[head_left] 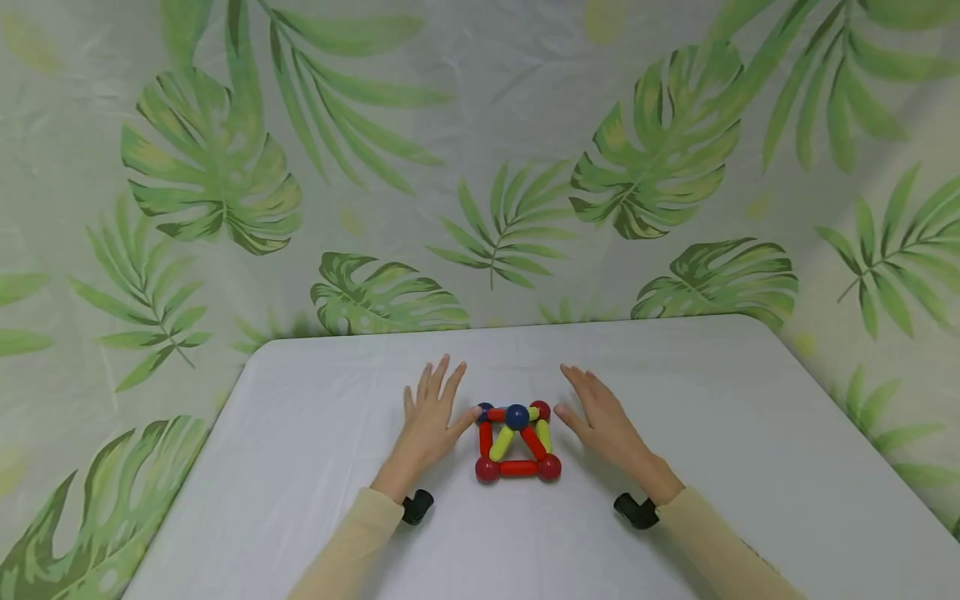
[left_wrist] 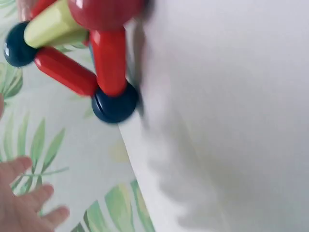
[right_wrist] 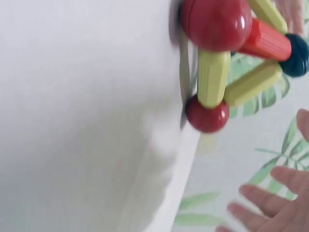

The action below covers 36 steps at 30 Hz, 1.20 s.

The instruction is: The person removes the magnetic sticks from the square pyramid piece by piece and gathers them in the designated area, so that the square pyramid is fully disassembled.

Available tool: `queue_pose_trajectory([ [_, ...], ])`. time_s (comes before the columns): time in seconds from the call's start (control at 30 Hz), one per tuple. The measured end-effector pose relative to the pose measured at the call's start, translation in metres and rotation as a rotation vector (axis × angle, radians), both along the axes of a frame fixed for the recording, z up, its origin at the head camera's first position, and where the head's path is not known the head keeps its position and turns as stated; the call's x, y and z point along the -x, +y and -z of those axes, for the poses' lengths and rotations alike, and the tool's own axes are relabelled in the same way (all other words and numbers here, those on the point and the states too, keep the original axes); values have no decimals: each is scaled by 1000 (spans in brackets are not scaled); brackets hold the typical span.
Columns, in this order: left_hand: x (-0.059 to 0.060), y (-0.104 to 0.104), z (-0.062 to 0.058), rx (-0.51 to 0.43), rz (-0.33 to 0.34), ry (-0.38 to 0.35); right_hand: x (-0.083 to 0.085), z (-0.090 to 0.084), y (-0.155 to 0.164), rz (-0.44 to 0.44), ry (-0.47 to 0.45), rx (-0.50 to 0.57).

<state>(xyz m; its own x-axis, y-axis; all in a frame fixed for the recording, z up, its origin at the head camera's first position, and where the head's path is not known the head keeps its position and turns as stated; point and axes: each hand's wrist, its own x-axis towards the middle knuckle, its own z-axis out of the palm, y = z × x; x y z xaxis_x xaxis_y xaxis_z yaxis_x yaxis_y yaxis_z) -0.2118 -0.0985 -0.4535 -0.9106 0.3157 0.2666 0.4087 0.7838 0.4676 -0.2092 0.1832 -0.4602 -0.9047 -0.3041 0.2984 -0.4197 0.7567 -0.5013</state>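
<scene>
A white counter (head_left: pixel 750 433) with rounded far corners stood against a pale backdrop (head_left: pixel 480 150) printed with large green palm and monstera leaves, which hung creased behind it and down both sides.

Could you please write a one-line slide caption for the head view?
Left hand and right hand lie flat on a white table, flanking a ball-and-rod pyramid.

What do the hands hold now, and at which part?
Nothing is held. The left hand and right hand lie flat with straight fingers on the table, one at each side of the pyramid. The left thumb seems near its blue ball; contact cannot be told.
</scene>
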Motion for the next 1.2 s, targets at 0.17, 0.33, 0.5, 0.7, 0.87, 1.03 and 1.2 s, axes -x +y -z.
queue_pose_trajectory([
  [0.17, -3, 24, -1, -267, 257, -105, -10, 3, -16, -157, -85, 194],
  [0.33, -7, 47, 2, -309, 281, -127, -16, 7, -31, -262, -95, 246],
  [0.5, -7, 51, 4, -339, 269, -103, -19, 9, -37, -250, -93, 261],
  [0.7, 2, 42, 3, -436, 346, -160, -26, 7, -41, -244, -141, 282],
  [0.87, 10, 34, 3, -516, 452, -276, -28, 5, -40, -213, -137, 343],
  [1.03, 17, 31, 6, -596, 563, -376, -21, 4, -37, -101, -35, 346],
  [1.2, 17, 32, 4, -500, 502, -251, -18, 7, -37, -139, -124, 290],
])
